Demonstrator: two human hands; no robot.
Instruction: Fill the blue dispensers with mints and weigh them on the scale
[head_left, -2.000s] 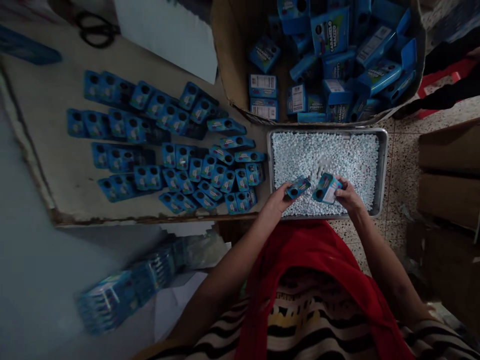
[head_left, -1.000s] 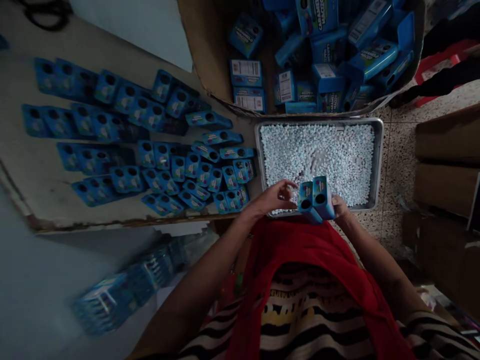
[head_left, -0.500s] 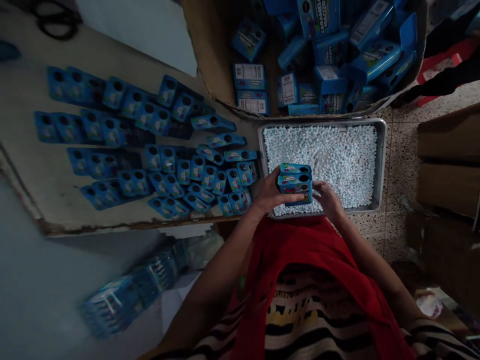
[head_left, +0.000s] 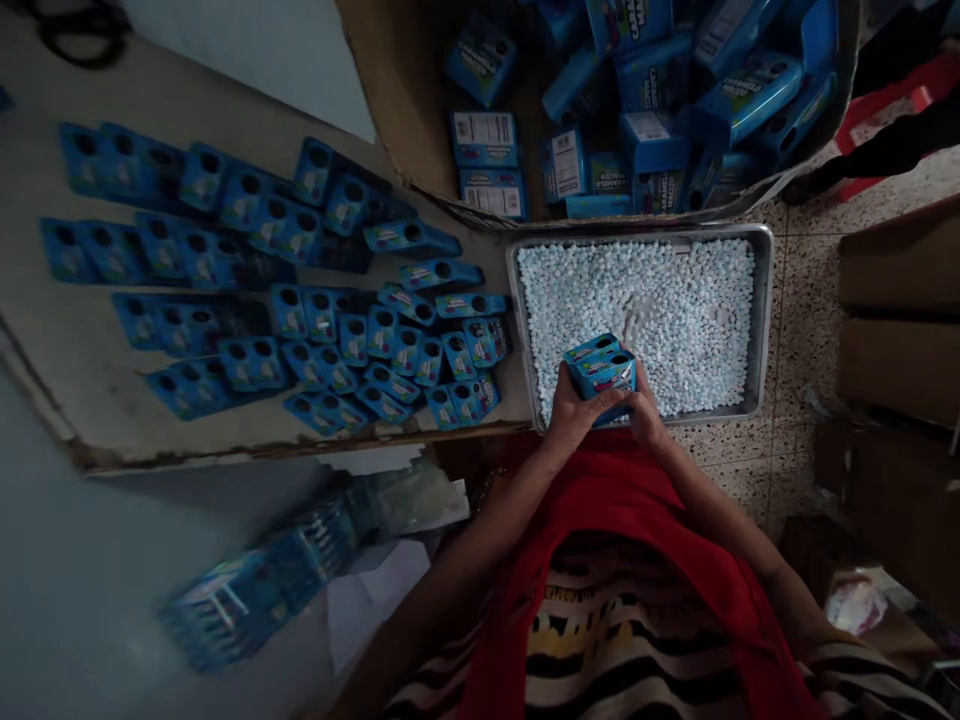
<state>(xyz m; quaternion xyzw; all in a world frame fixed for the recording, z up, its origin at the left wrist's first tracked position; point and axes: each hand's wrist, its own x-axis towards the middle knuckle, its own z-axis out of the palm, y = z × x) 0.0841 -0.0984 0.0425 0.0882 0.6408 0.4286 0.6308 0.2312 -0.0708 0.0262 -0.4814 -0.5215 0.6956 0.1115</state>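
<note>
Two blue candy boxes (head_left: 602, 370), held side by side with a dark round hole in each top, are gripped above the near edge of a metal tray (head_left: 763, 330). My left hand (head_left: 576, 408) wraps their left side, its thumb across the front. From the right, my right hand (head_left: 645, 405) closes on the same boxes, fingers partly hidden behind them. Small white and pale-blue candy pellets (head_left: 697, 320) fill the tray, with a shallow dip near the middle. Left of the tray, many similar blue boxes (head_left: 405, 350) stand in rows on the table (head_left: 495, 255).
Behind the tray is a large cardboard carton (head_left: 375, 90) with jumbled blue boxes (head_left: 652, 75). Wrapped blue packs (head_left: 255, 575) lie below the table edge at left. Brown cartons (head_left: 896, 270) stand at right beside a speckled floor (head_left: 810, 270). Scissors-like black loops (head_left: 82, 35) lie far left.
The held boxes have shifted slightly right and turned. My right hand has come from beside them onto their right side. The view has shifted a little.
</note>
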